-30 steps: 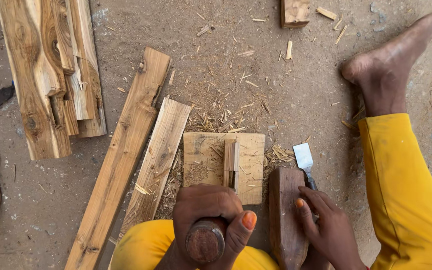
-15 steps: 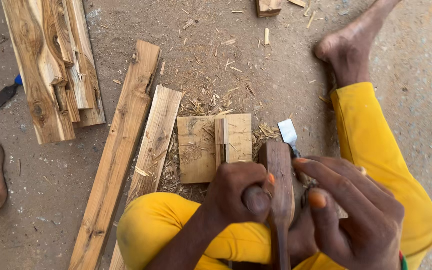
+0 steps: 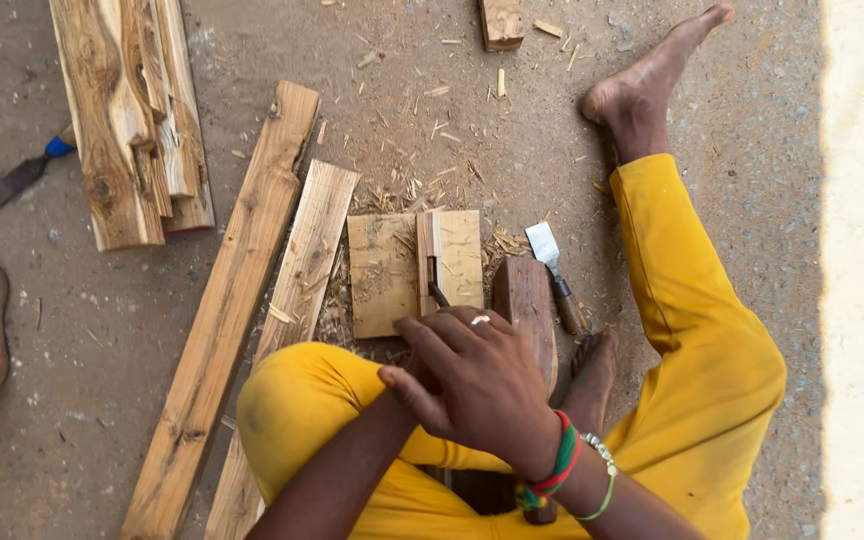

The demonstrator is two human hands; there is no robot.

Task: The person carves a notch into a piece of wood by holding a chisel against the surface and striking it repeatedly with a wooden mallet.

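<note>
**Chiselling a groove in a small wooden block, partly cut**

Seen from above, a person in yellow trousers sits on dusty ground. Nearest the camera, the right hand (image 3: 477, 385), with a ring and red, green and white beaded bracelets at the wrist, lies loosely curled over the near edge of the work; whether it grips anything is hidden. The left hand is tucked beneath it, so its state cannot be told, though it probably holds the thin dark chisel (image 3: 438, 294) whose tip rests on the block.

Just beyond the fingers lies the squarish pale wooden block (image 3: 392, 270), flat on the ground. A narrow upright channel runs down its middle, seemingly cut only part way, with the chisel at its near end. Fresh chips and shavings (image 3: 402, 195) ring the block, so cutting is well under way.

Beside it on the right lie a dark wooden mallet head (image 3: 527, 305) and a broad flat-bladed chisel (image 3: 549, 262). Farther left are two long rough planks (image 3: 252, 270); beyond them, a stack of uncut boards (image 3: 132, 110).
</note>
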